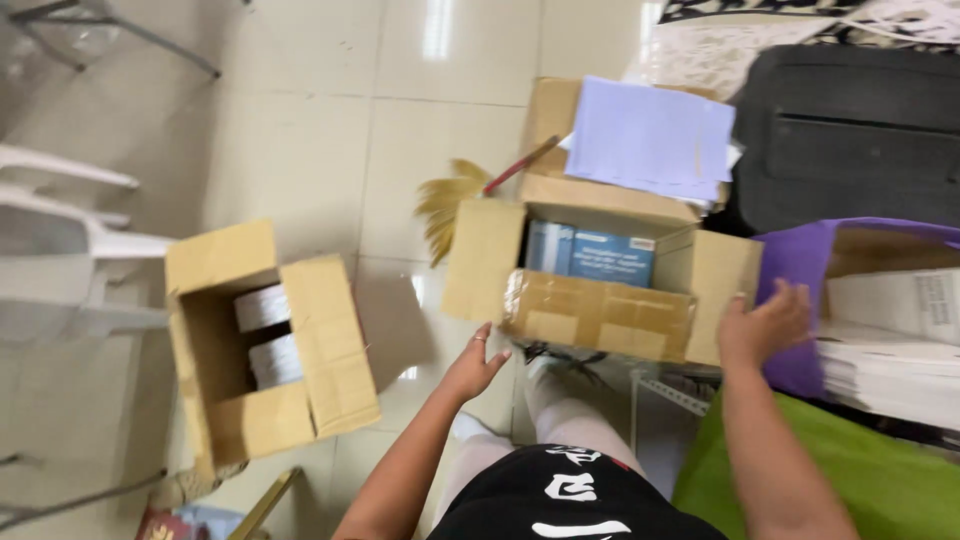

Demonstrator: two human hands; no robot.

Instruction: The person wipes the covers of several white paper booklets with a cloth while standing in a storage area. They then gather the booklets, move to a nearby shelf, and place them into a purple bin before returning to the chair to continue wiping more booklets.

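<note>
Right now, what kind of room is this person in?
Probably a storeroom or packing corner of a home or small office. Open cardboard boxes sit on a shiny tiled floor, one holding blue books, with paper stacks beside them.

An open box (600, 290) stood on the floor (300, 150) directly before me, with books (590, 252) inside it. My left hand (475, 365) was at its near left corner; my right hand (760, 325) touched its right flap. A second box (560, 110) sat behind it, with a paper stack (650, 135) on top. A broom (455, 200) lay left of both. Farther left stood a third open box (260, 350), holding stacked booklets (268, 335). A suitcase (850, 140) lay at the far right, a paper pile (890, 360) nearer, right of my right hand.
</note>
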